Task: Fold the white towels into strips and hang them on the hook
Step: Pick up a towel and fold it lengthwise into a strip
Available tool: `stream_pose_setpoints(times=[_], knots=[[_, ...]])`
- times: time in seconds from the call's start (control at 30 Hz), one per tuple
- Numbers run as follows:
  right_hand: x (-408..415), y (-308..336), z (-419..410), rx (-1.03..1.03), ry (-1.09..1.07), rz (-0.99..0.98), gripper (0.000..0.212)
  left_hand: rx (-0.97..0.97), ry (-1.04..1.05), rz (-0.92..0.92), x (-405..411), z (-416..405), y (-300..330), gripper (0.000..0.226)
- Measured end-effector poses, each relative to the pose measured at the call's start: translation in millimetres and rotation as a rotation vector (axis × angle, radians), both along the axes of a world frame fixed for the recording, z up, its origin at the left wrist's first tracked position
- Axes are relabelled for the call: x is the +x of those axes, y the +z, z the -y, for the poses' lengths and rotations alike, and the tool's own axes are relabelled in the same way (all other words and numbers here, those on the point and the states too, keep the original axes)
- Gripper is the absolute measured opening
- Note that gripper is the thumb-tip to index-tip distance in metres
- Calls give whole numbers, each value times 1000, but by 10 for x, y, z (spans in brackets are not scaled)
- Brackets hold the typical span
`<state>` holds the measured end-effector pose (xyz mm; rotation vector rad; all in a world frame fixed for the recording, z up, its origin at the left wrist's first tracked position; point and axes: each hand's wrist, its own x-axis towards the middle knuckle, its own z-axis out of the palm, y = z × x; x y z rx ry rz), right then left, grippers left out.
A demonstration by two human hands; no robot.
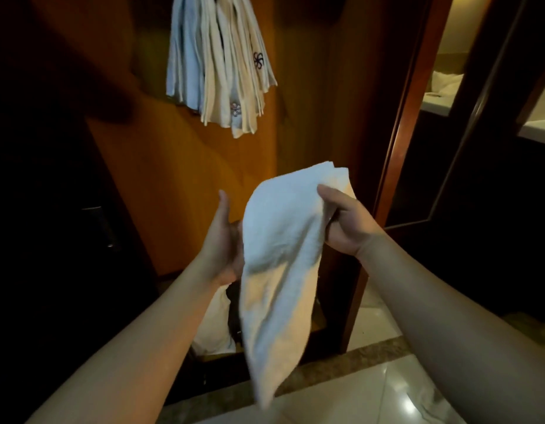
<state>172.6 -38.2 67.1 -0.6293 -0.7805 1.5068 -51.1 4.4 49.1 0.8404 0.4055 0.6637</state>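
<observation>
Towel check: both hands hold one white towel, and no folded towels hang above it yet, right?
Not quite. The head view shows both hands, left and right, holding the towel, but several folded towels already hang above it.

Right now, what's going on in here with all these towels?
A person is folding a white towel in mid-air. The right hand pinches its upper edge, thumb on top, while the left hand supports the other side. The rest of it hangs down toward the floor. Above, several folded towels already hang against the wooden panel. More white cloth lies low behind the arms.
</observation>
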Motion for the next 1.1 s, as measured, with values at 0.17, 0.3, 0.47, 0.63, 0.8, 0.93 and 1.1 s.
stream_pose_setpoints(times=[0.17,0.3,0.47,0.63,0.8,0.93,1.1], knots=[[-92,-3,160,-43,124,272,44,-86,107,51,105,-108,121,80],[9,-132,211,-50,217,103,67,22,230,-30,141,-110,186,83],[71,-99,121,-216,213,108,83,252,143,-265,117,-16,152,79],[44,-7,10,-185,33,117,55,396,-48,-343,69,41,68,74],[8,49,-17,-90,-53,105,50,323,128,-290,-1,-14,-6,63],[-53,117,-66,5,-131,226,48,353,578,-461,32,-47,77,49],[-324,181,-93,96,-245,642,42,870,880,-697,210,101,401,37]])
